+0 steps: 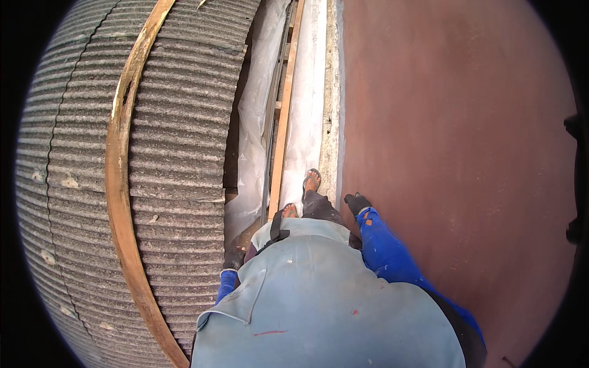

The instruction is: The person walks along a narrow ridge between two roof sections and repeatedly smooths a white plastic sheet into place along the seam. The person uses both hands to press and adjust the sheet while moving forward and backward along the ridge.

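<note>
My right hand [358,203], in a dark glove below a torn blue sleeve, is at the near-left border of a smooth red-brown surface [454,135]. Its fingers are partly visible and look apart, with nothing seen in them. My left hand [234,258], also dark-gloved, hangs beside my hip near the edge of the corrugated roof sheets [178,147]. My body covers part of it, and its fingers are too small to read. Both of my feet, in flip-flops, are on the narrow strip between roof and red-brown surface.
Whitish plastic sheeting [257,104] and a long thin timber [286,116] run ahead along the strip. A rough pale ledge [331,92] borders the red-brown surface. One wooden plank [116,165] lies across the corrugated sheets. A dark gap [232,153] opens beside the roof edge.
</note>
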`<state>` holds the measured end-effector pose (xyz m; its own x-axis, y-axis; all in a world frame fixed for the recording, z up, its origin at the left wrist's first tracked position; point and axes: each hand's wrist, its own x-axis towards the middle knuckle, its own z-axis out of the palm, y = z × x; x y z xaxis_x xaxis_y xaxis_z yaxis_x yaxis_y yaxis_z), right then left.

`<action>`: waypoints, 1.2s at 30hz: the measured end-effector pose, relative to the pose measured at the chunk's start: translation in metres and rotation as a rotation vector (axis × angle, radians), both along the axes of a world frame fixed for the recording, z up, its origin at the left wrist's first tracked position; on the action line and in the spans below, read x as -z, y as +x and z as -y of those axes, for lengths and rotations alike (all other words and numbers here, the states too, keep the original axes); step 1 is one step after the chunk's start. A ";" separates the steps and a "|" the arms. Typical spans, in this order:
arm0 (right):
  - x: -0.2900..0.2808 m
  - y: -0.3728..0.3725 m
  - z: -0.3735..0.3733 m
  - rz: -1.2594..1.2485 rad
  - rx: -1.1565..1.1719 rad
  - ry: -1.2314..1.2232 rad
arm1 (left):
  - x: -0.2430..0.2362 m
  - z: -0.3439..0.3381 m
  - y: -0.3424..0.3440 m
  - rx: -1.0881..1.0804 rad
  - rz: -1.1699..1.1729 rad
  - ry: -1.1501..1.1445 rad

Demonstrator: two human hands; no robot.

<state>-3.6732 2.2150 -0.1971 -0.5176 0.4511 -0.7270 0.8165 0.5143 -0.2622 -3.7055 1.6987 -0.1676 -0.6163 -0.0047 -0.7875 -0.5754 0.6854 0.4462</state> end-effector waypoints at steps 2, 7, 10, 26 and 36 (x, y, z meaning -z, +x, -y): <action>-0.005 -0.003 -0.001 -0.001 0.134 -0.022 | 0.005 0.003 0.001 0.030 -0.045 -0.004; -0.019 0.000 0.001 -0.045 -0.187 0.009 | 0.043 0.021 -0.007 0.121 -0.141 -0.013; -0.008 0.001 -0.002 0.042 0.133 -0.088 | 0.070 0.034 -0.022 0.123 -0.085 -0.122; -0.019 -0.067 -0.023 0.020 0.033 -0.106 | 0.135 0.046 -0.018 0.256 -0.295 -0.037; -0.085 -0.147 -0.056 -0.251 0.018 -0.108 | 0.125 0.024 -0.012 0.079 -0.185 -0.031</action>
<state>-3.8204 2.2714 -0.1119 -0.6808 0.3883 -0.6211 0.7274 0.4586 -0.5105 -3.7174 1.6750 -0.2927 -0.7500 0.0269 -0.6609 -0.4291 0.7406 0.5171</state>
